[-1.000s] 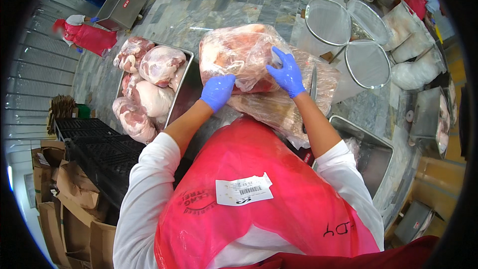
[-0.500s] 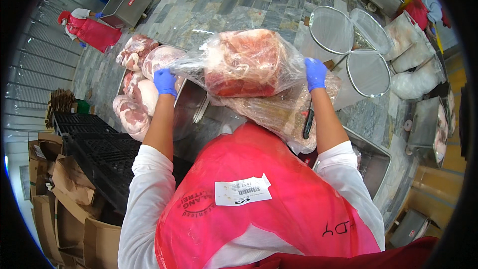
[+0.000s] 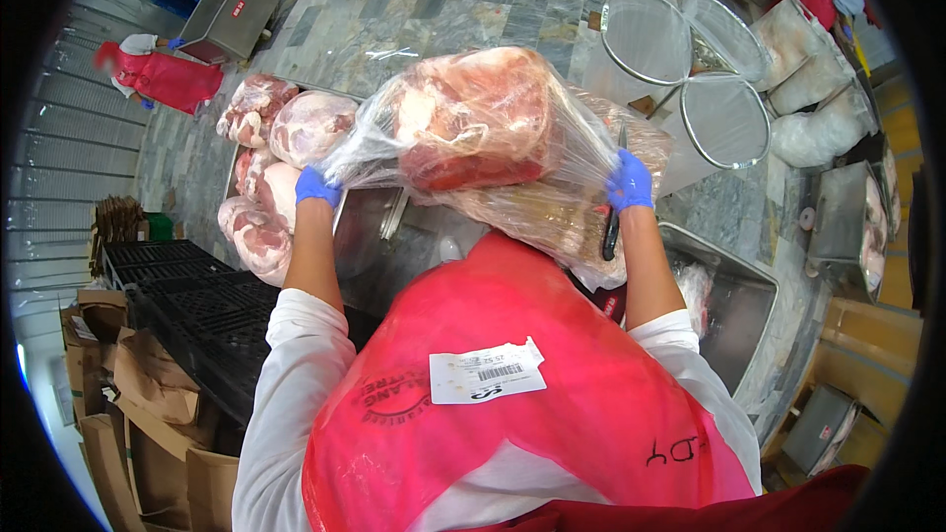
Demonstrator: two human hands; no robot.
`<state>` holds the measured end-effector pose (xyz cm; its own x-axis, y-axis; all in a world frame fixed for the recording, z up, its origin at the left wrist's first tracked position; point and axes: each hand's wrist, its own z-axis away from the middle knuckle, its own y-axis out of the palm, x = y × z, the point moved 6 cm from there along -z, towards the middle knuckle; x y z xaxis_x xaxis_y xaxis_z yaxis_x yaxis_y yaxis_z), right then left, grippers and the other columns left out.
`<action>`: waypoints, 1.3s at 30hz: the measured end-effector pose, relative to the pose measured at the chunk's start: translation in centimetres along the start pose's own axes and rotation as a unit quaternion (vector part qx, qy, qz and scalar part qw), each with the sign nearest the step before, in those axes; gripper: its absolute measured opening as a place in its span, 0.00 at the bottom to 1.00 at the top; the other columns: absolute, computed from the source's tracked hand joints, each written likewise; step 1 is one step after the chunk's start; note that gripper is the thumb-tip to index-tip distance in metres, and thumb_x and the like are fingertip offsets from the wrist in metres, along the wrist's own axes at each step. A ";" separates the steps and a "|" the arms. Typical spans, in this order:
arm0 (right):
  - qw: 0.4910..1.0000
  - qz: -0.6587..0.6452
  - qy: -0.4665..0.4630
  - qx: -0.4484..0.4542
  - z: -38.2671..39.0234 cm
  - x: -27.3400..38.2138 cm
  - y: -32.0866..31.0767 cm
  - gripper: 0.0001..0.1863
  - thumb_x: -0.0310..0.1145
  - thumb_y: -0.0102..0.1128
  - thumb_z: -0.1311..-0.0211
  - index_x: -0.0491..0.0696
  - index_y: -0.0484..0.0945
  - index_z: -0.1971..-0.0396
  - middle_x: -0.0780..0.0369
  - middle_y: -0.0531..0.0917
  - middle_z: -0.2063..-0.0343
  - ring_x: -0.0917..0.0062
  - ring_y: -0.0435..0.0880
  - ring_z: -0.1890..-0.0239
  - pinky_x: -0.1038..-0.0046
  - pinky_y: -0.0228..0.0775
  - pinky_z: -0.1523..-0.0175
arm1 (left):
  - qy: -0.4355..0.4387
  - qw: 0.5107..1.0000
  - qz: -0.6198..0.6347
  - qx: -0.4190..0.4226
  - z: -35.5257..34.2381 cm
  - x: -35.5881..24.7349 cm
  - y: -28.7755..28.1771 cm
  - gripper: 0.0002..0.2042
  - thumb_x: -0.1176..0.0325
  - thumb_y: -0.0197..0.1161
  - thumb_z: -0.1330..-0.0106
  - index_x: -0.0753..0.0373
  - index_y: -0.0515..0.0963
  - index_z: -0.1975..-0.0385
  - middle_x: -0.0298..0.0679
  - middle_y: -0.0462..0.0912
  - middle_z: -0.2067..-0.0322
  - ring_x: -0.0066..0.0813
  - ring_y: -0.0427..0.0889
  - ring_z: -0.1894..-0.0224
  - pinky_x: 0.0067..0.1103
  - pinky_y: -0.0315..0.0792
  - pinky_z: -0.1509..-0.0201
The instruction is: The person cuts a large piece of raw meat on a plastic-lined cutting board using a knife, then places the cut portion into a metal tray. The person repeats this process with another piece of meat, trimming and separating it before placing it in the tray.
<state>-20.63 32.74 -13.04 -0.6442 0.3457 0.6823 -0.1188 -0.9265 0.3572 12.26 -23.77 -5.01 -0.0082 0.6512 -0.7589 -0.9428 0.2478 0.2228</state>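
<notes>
A large block of raw meat (image 3: 480, 118) lies in front of me, with a clear plastic bag (image 3: 581, 128) stretched out to both sides of it. My left hand (image 3: 318, 185), in a blue glove, is closed on the bag's left end, beside the piled meat. In a matching glove, my right hand (image 3: 630, 181) grips the plastic on the other side. A black-handled knife (image 3: 611, 234) rests just below my right hand, on a plastic-covered surface (image 3: 522, 222) beneath the meat.
Several raw meat pieces (image 3: 313, 128) fill a metal bin at left. Clear-bagged hoops (image 3: 645, 39) stand at right, near a metal tub (image 3: 734, 310). Black pallets (image 3: 202, 325) and cardboard (image 3: 148, 379) sit at lower left. A person in a red apron (image 3: 168, 77) works far left.
Both my hands have come nearer to my body, drawing the bag's sides down and wider. The meat block stays in about the same place. The whole view has shifted slightly.
</notes>
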 end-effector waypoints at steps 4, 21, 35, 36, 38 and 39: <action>0.999 -0.033 -0.014 -0.025 -1.4 0.5 -0.4 0.10 0.40 0.59 0.32 0.49 0.78 0.63 0.64 0.76 0.74 0.75 0.74 0.75 0.71 0.63 0.76 | -0.022 0.996 0.080 -0.015 -1.9 -0.2 -3.5 0.18 0.60 0.45 0.24 0.62 0.77 0.44 0.48 0.82 0.45 0.49 0.80 0.45 0.41 0.75 0.39; 0.880 0.458 -0.037 0.118 6.9 -0.5 4.5 0.24 0.47 0.73 0.43 0.44 0.84 0.54 0.65 0.83 0.68 0.79 0.78 0.69 0.73 0.73 0.63 | 0.007 0.816 -0.484 0.314 4.8 5.8 5.5 0.22 0.64 0.72 0.36 0.67 0.79 0.45 0.37 0.84 0.53 0.25 0.81 0.53 0.24 0.76 0.47; 0.989 -0.146 0.018 0.026 5.0 -3.7 2.7 0.14 0.31 0.58 0.39 0.43 0.79 0.54 0.54 0.84 0.58 0.64 0.84 0.54 0.62 0.78 0.44 | 0.019 0.903 -0.294 0.312 2.7 4.0 7.6 0.20 0.63 0.67 0.31 0.64 0.77 0.42 0.33 0.84 0.55 0.22 0.80 0.55 0.21 0.74 0.49; 0.985 -0.168 0.008 0.042 5.1 -3.0 3.4 0.14 0.31 0.58 0.39 0.43 0.79 0.55 0.54 0.84 0.59 0.63 0.84 0.53 0.61 0.78 0.43 | 0.045 0.924 -0.230 0.301 2.4 3.3 8.5 0.20 0.64 0.67 0.31 0.65 0.77 0.42 0.32 0.84 0.55 0.21 0.80 0.55 0.21 0.73 0.49; 0.975 -0.211 -0.013 0.071 5.0 -1.1 4.6 0.13 0.32 0.58 0.40 0.44 0.79 0.57 0.54 0.84 0.60 0.62 0.84 0.53 0.58 0.77 0.42 | 0.075 0.927 -0.253 0.265 0.5 2.8 9.5 0.19 0.65 0.66 0.30 0.65 0.77 0.43 0.33 0.84 0.55 0.22 0.80 0.56 0.20 0.73 0.49; 0.969 -0.239 -0.017 0.067 5.0 -0.3 4.8 0.13 0.35 0.59 0.38 0.44 0.78 0.58 0.56 0.84 0.64 0.63 0.84 0.58 0.57 0.79 0.46 | 0.090 0.928 -0.263 0.248 -0.6 2.7 9.9 0.18 0.65 0.65 0.30 0.66 0.78 0.44 0.33 0.84 0.55 0.22 0.80 0.56 0.20 0.73 0.50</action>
<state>-17.22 28.89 -8.32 -0.5145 0.7368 0.4387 -0.2963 -0.6328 0.7154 2.72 -20.00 -5.21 0.3122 0.2274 -0.9224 -0.5639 0.8258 0.0127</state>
